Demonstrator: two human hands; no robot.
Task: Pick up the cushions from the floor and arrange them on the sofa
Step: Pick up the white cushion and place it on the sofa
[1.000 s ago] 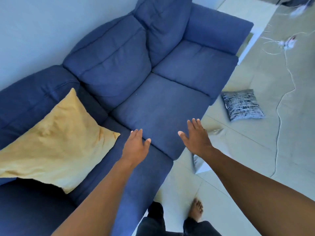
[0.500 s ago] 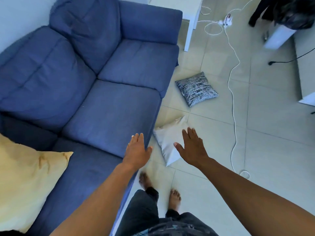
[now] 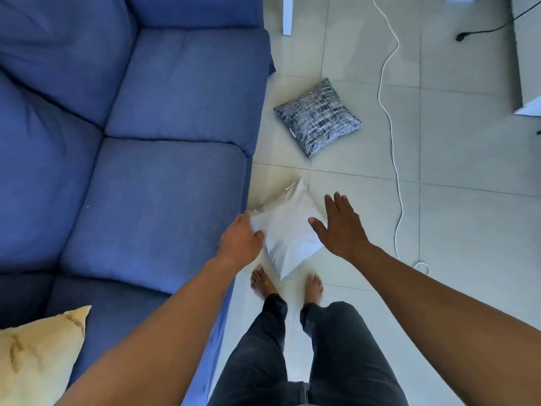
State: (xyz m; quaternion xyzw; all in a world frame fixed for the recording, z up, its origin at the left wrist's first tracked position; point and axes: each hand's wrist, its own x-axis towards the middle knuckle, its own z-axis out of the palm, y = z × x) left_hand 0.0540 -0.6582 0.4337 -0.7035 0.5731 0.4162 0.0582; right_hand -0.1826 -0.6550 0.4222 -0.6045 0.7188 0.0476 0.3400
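While fingers (image 3: 336, 205) spread, white cushion (image 3: 288, 238) unheld.

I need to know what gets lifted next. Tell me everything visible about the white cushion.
The white cushion is plain, square, soft-looking fabric, lying flat and cornerwise on the tiled floor beside the sofa front, just ahead of the bare feet. Open left hand overlaps its left corner; open right hand hovers over its right edge.
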